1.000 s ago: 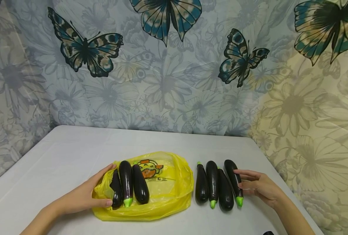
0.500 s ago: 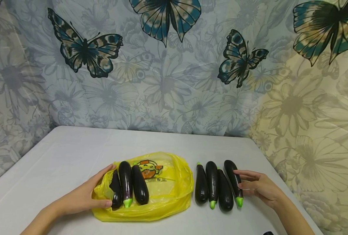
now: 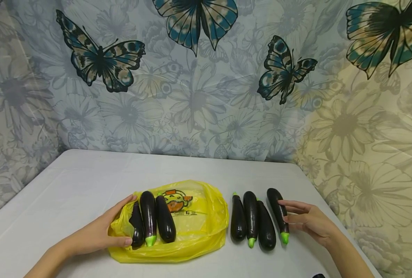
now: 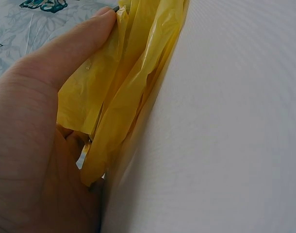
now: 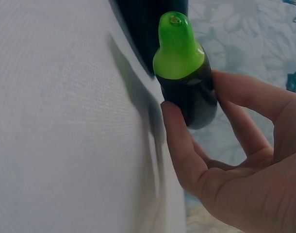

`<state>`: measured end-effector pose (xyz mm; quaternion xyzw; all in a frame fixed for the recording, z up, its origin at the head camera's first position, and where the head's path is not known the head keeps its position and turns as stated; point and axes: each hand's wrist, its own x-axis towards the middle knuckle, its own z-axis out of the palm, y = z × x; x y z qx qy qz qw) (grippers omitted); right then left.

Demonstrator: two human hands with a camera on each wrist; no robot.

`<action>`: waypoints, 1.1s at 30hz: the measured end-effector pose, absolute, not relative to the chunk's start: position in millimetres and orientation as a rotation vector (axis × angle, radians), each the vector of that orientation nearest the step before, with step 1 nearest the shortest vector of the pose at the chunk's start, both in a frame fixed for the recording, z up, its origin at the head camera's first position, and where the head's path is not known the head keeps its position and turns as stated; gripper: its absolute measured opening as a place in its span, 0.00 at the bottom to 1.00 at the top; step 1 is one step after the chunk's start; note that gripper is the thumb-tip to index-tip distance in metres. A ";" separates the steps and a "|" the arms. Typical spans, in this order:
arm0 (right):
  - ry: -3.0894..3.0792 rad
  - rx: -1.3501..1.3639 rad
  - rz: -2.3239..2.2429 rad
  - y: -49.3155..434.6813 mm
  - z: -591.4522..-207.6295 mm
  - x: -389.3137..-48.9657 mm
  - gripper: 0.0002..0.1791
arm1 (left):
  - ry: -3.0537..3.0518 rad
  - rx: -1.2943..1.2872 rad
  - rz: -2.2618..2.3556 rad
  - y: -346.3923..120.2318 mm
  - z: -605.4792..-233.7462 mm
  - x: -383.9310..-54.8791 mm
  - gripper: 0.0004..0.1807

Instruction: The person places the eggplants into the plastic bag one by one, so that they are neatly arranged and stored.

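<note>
In the head view a yellow plastic bag [image 3: 206,216] with a cartoon print lies on the white table. Three dark eggplants [image 3: 148,216] sit at its left end, the leftmost partly covered by the plastic. My left hand [image 3: 92,231] grips that end, its thumb by the leftmost eggplant. The left wrist view has the gathered plastic [image 4: 123,92] between thumb and fingers. At the right, my right hand [image 3: 312,220] pinches an eggplant [image 3: 276,208] by its side. Its green stem end [image 5: 177,58] faces the right wrist camera. Three more eggplants [image 3: 251,216] lie just left of it.
The white table [image 3: 87,181] runs back to a wall covering [image 3: 199,100] printed with flowers and butterflies. A small dark object [image 3: 319,275], mostly cut off, shows at the bottom edge near my right forearm.
The eggplant in my right hand has shifted slightly right, widening its gap from the others. My left hand and the bag hold still.
</note>
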<state>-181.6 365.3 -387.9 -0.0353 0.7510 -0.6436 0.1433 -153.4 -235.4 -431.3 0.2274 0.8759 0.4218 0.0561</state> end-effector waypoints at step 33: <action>2.201 -0.084 -1.910 356.0 -372.8 -173.3 0.25 | 2.661 0.650 1.270 -236.6 -434.1 -154.9 0.57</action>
